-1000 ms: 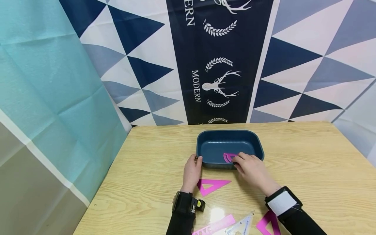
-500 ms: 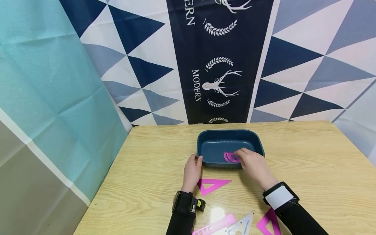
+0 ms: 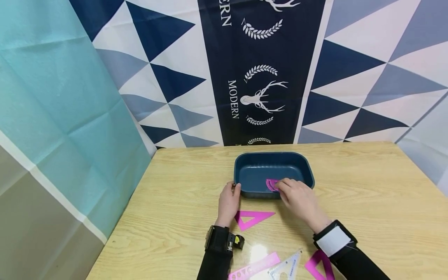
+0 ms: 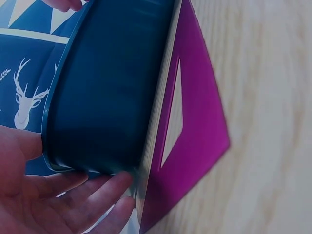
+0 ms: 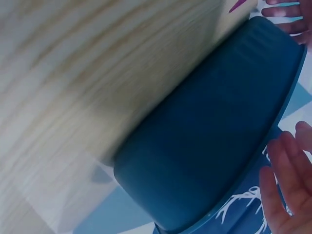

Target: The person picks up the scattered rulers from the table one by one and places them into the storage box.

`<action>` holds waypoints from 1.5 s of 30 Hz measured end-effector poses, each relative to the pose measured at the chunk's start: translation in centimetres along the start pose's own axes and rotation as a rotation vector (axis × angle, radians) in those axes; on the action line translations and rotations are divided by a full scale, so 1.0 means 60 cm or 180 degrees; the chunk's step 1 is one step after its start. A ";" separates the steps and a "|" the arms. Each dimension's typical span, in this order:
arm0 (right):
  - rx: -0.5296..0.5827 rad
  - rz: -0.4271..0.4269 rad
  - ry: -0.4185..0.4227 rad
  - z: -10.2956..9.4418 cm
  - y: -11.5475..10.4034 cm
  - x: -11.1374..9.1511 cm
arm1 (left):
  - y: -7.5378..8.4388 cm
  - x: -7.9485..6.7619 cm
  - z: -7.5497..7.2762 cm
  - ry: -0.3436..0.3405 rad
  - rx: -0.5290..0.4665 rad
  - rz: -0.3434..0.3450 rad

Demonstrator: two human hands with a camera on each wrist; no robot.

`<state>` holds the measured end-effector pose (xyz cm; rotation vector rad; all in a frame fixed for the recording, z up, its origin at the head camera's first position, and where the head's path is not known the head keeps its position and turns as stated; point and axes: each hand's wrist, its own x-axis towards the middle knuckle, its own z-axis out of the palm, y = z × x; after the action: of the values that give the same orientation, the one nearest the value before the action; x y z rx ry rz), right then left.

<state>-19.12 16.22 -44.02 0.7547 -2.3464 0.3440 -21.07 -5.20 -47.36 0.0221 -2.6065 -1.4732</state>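
Head view: the right hand is reached over the front rim of the dark blue container, and its fingertips are set at the pink protractor, which is placed inside, near the front wall. Whether the protractor is pinched or only touched cannot be told, since the contact is hidden by the hand. The container's left front corner is held by the left hand, between thumb and fingers.

Compared with half a second ago, the right hand has been shifted slightly leftward and more of the protractor is covered; nearly the same pose was shown a second ago. The left hand's hold has been kept, and the pieces on the table have been left where they were.

In the left wrist view, the left fingers are seen spread along the end wall, which is mostly hidden in the head view. In the right wrist view, the right fingers are seen beyond the rim. The protractor is shown by the head view alone: a curved band with fine marks, its right part covered.

In front of the container, a pink set square is laid on the wood-grained table. Nearer the person, a pink ruler, a clear set square and a second pink set square are laid, the last partly overlapped by the right forearm. Behind, patterned fabric is hung.
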 end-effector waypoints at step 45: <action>0.0507 -0.0282 -0.1482 0.023 -0.094 -0.033 | 0.002 -0.003 0.000 0.0020 -0.0040 0.0035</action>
<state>-15.20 11.97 -46.07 1.1101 -2.7273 0.3485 -20.86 -5.12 -47.27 0.0111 -2.5880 -1.4836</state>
